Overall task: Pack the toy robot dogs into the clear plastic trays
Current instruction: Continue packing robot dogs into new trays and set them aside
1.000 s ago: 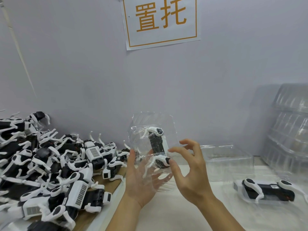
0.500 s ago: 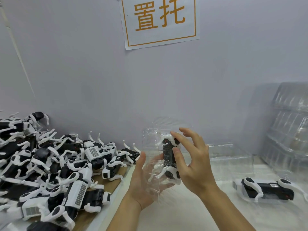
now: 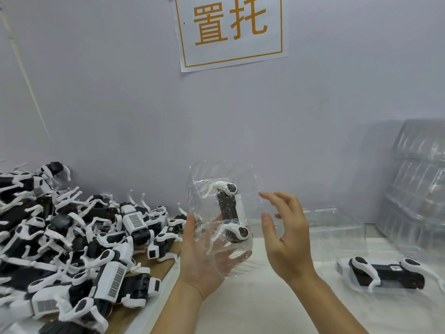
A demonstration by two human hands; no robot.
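While the left hand (image 3: 204, 256) cradles a clear tray (image 3: 224, 213) from behind, fingers blurred through the plastic, the toy dog (image 3: 228, 209) inside stands upright, long axis vertical. Beside it, the right hand (image 3: 286, 235) hovers, loosely spread, holding nothing.

"置托" on white wall sign (image 3: 231, 30)
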